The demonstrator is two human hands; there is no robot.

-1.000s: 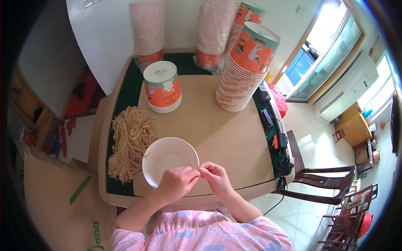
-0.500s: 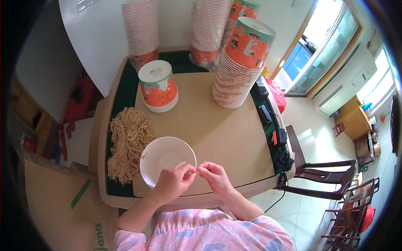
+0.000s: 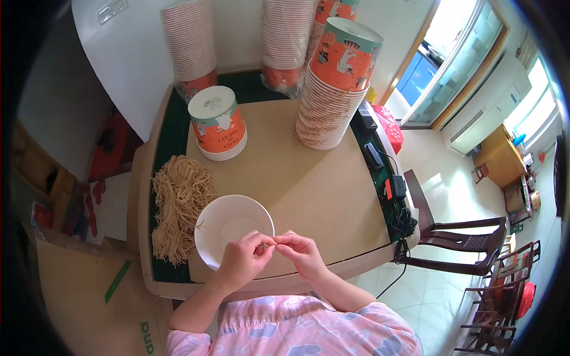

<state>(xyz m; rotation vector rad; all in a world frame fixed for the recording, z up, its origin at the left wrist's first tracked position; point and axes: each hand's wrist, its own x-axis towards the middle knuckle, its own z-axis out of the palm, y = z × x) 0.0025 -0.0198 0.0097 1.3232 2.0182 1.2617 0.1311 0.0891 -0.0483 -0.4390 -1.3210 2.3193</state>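
Note:
A white paper bowl (image 3: 228,222) stands empty at the near edge of a tan table (image 3: 314,184). My left hand (image 3: 243,261) rests over the bowl's near rim and my right hand (image 3: 304,252) is just beside it. The fingertips of both hands meet and pinch a thin noodle strand (image 3: 268,242) between them. A pile of dry tan noodles (image 3: 178,204) lies left of the bowl on the table's dark green edge strip. One loose strand hangs over the bowl's left rim.
A short stack of orange printed paper bowls (image 3: 217,124) stands behind the noodles. A taller stack (image 3: 332,89) is at the right, and wrapped stacks (image 3: 190,44) line the wall. Black devices and cables (image 3: 386,172) lie along the right edge. A dark chair (image 3: 463,243) stands on the right.
Both hands stay pinched together at the bowl's near rim, with only small finger movement. Nothing else on the table has moved.

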